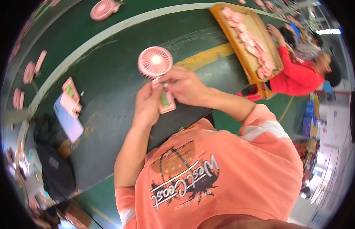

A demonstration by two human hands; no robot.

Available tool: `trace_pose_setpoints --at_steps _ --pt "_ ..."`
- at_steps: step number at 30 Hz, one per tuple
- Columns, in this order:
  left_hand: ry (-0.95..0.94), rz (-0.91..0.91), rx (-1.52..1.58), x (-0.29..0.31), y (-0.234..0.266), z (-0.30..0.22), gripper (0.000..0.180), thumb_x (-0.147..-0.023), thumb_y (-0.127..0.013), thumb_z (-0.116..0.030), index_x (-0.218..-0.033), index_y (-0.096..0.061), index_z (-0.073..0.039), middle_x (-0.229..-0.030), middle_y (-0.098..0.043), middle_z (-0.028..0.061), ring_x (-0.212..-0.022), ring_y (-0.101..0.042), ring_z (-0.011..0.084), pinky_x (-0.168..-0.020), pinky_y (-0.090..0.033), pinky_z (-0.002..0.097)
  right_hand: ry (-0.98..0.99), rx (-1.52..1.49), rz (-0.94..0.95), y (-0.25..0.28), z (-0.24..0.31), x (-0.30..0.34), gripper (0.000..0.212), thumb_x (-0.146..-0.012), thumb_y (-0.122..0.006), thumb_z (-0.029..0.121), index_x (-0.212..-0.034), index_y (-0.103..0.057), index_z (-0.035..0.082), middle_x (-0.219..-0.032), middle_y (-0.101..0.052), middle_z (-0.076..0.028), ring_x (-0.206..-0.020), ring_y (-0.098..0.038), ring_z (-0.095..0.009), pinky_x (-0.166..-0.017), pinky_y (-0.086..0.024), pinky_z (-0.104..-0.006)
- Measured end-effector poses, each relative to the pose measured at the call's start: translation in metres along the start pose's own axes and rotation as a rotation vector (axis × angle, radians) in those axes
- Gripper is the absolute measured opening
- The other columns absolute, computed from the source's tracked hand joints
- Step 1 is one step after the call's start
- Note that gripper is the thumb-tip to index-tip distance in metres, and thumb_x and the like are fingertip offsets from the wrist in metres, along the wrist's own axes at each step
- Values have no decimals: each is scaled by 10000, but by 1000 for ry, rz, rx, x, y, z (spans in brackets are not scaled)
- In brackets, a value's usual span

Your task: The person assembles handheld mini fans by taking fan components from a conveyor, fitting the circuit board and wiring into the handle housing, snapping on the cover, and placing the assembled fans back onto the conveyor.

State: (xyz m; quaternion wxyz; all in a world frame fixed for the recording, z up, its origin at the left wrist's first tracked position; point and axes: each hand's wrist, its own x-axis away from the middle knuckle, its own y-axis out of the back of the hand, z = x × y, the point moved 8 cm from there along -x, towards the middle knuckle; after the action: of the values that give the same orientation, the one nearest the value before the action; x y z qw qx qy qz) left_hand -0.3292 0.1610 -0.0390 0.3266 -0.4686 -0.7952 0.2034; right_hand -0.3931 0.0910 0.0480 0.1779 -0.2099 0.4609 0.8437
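A pink handheld fan lies over the dark green tabletop with its round grille pointing away from me. Its handle reaches back toward me, and a green piece shows inside it. My left hand is closed round the left side of the handle, thumb along it. From the right, my right hand has its fingers bent and pinched at the neck, just below the grille. Whether a small part sits between those right fingertips is hidden.
At the right stands a cardboard box of pink parts, beside a co-worker in red. Pink handle pieces lie by a blue-purple flat panel at left, near a black bag. Another pink fan lies farther off.
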Motion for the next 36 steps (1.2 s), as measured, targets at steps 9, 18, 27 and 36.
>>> trace_pose_setpoints --at_steps 9,18,27,36 --pt "63 16 26 1 -3 -5 238 -1011 -473 -99 -1193 -524 46 -1094 -644 163 -970 -661 227 -839 -573 384 -185 31 -97 45 -17 4 50 -785 -665 -2 -737 -666 11 -1018 -662 -88 -872 -644 -231 -704 -538 -332" --pt "-7 -63 118 0 6 -7 256 -1024 -452 -133 -1196 -516 46 -1157 -623 209 -1056 -647 282 -878 -572 444 -992 1172 302 252 -199 160 194 -821 -569 125 -878 -711 5 -949 -678 -234 -907 -663 -389 -810 -526 -479" --pt "18 -11 174 0 7 -6 266 -1009 -471 -125 -1185 -546 60 -1123 -641 173 -1008 -659 242 -843 -581 381 -599 815 -337 249 -136 106 135 -849 -581 78 -804 -646 -32 -752 -596 -124 -678 -603 -226 -642 -473 -325" --pt "59 -14 201 -1 5 -9 258 -1005 -475 -126 -1163 -561 59 -1088 -659 167 -977 -670 217 -819 -579 343 -751 -8 59 58 -49 66 161 -837 -615 34 -968 -667 -44 -1100 -583 -118 -921 -575 -190 -778 -459 -262"
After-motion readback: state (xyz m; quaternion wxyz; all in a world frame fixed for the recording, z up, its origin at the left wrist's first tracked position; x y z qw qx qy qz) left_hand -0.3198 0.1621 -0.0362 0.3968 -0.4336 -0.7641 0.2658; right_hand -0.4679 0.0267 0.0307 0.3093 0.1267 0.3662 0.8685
